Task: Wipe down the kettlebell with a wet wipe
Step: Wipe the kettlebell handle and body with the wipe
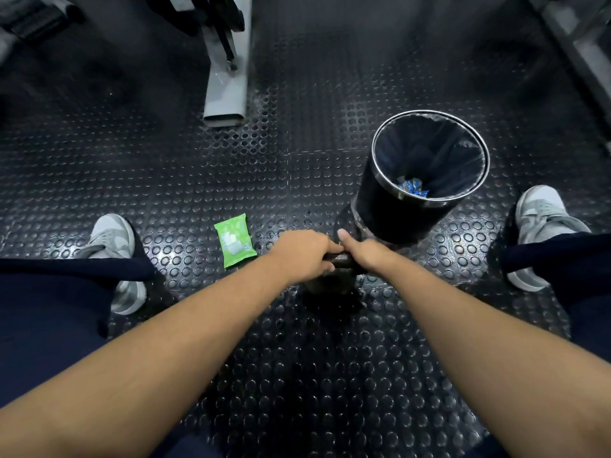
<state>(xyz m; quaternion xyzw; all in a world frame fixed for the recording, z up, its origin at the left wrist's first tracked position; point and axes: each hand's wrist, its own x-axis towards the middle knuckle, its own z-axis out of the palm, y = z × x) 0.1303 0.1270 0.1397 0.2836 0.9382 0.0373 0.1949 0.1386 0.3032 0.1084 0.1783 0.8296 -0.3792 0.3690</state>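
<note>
Kettlebell (331, 285) of dark rounded metal is gripped at its handle by the left hand (304, 256) and right hand (367, 256); a green plastic wipe packet (235, 241) is laid nearby.

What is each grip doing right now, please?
Left grip: closed around the kettlebell handle.
Right grip: closed around the same handle, thumb extended.

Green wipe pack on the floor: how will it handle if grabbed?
Green wipe pack is probably light and floppy: a thin soft pouch lying flat on the studded floor. Glossy film may be slippery; unlikely to roll.
</note>
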